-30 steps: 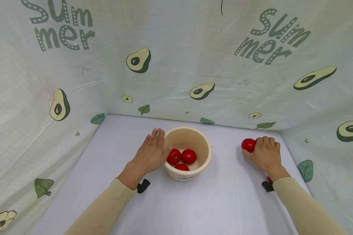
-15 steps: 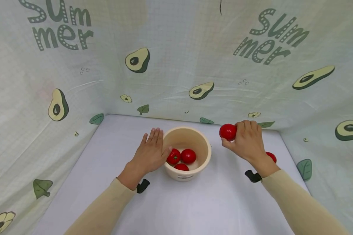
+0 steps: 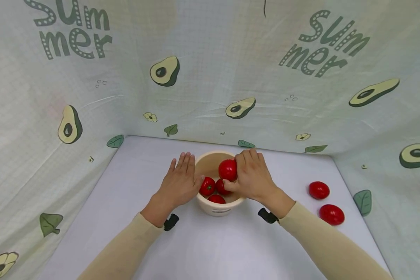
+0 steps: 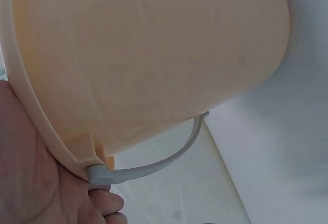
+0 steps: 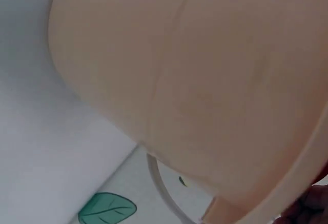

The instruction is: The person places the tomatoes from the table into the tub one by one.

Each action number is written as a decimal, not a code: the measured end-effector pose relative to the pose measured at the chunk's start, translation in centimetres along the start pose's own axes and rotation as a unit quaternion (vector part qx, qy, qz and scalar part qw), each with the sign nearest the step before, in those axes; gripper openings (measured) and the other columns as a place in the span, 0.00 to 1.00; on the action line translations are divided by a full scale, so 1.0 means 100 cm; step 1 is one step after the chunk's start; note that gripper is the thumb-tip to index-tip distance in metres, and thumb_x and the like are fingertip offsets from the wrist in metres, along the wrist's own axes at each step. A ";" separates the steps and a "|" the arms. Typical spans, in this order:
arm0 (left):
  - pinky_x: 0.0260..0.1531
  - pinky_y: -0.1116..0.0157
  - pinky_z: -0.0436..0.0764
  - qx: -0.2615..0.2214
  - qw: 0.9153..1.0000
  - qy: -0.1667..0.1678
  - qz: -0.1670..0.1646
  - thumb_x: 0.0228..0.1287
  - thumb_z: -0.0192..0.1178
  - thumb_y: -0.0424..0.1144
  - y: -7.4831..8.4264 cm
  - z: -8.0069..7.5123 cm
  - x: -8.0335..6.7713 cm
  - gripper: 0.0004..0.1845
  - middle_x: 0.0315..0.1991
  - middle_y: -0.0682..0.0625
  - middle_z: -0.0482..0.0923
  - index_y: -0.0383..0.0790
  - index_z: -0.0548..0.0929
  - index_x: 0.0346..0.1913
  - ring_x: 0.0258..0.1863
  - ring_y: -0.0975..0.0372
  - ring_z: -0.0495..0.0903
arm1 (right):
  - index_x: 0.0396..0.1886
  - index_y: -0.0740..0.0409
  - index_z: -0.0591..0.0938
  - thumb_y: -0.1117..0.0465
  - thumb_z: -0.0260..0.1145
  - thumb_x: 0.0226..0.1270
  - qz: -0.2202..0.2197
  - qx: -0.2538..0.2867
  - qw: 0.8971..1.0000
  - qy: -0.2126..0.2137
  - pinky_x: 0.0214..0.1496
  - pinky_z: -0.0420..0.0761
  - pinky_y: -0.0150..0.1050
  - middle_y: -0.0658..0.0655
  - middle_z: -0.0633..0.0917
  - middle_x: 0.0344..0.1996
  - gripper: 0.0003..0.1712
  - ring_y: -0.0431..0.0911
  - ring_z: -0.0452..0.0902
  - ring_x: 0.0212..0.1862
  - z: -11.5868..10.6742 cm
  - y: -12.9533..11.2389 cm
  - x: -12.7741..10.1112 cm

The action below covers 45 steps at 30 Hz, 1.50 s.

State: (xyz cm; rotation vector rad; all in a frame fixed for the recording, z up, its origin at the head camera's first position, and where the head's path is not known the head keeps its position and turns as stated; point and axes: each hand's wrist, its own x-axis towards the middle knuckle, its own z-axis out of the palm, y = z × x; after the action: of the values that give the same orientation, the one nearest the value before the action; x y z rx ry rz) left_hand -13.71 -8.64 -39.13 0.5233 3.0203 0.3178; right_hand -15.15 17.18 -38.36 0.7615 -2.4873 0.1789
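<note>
Head view: the right hand [image 3: 253, 175] pinches a red tomato [image 3: 227, 170] between its fingers and thumb, the thumb on the near side. That tomato is just left of the hand, at the bucket's mouth; whether it touches the fruit beneath, I cannot tell. The bucket [image 3: 218, 209], cream-coloured and upright, sits between the two hands, its right rim partly hidden under the right hand.

The left hand [image 3: 180, 182] is flat, fingers straight and close together, thumb apart and reaching the rim. It lies along the bucket's left side, and in the left wrist view its palm rests against the rim, beside the grey handle [image 4: 148, 170], which hangs in a curve.

Three more tomatoes are inside the bucket: a stemmed one [image 3: 207, 187] just right of the left thumb, a middle one [image 3: 221, 187] partly covered by the right thumb, and a near one [image 3: 216, 199] closer to the person than both thumbs. To the right of the right hand, well apart from it, an upper tomato [image 3: 319, 190] and a lower tomato [image 3: 331, 214] lie near each other on the white table [image 3: 227, 252].

Beyond both hands hangs a pale cloth [image 3: 203, 77] printed with avocados, leaves and "summer". Behind each hand is a beige sleeve [image 3: 126, 249]. Right wrist view: mostly bucket wall; the fingers are dark and cut off at the corner.
</note>
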 end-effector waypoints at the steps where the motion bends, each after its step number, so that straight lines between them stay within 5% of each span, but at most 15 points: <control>1: 0.83 0.42 0.45 0.001 1.000 -0.001 0.000 0.82 0.40 0.59 0.000 0.000 0.000 0.44 0.85 0.34 0.46 0.28 0.49 0.84 0.86 0.43 0.43 | 0.37 0.66 0.77 0.37 0.69 0.52 0.001 0.001 1.000 -0.007 0.38 0.74 0.50 0.62 0.79 0.33 0.34 0.57 0.73 0.40 0.003 -0.002 -0.001; 19: 0.83 0.43 0.46 -0.020 1.000 -0.004 0.000 0.83 0.41 0.58 0.000 0.001 0.000 0.43 0.85 0.34 0.45 0.28 0.49 0.84 0.86 0.44 0.42 | 0.44 0.65 0.80 0.32 0.71 0.55 0.021 0.001 0.998 -0.058 0.44 0.74 0.50 0.61 0.80 0.37 0.39 0.56 0.74 0.45 0.012 -0.006 -0.004; 33: 0.84 0.43 0.46 -0.035 0.999 -0.012 -0.004 0.83 0.40 0.59 0.000 0.001 -0.001 0.44 0.86 0.35 0.43 0.29 0.46 0.84 0.86 0.44 0.40 | 0.49 0.66 0.80 0.31 0.70 0.60 0.021 0.011 0.998 -0.052 0.47 0.72 0.51 0.61 0.81 0.42 0.41 0.58 0.74 0.48 0.012 -0.004 -0.006; 45: 0.83 0.43 0.47 -0.043 0.999 -0.009 -0.006 0.83 0.41 0.59 0.002 0.003 -0.001 0.44 0.86 0.35 0.44 0.29 0.47 0.84 0.86 0.43 0.41 | 0.52 0.69 0.80 0.36 0.73 0.58 0.023 -0.002 0.999 0.025 0.47 0.74 0.56 0.65 0.82 0.47 0.41 0.62 0.75 0.51 0.003 0.016 -0.022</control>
State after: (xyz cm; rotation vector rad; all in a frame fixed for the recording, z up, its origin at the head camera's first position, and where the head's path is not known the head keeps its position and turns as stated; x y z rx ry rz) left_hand -13.50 -8.49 -39.36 0.4992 2.9743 0.4372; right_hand -14.61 19.47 -39.72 0.6898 -2.4578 0.2067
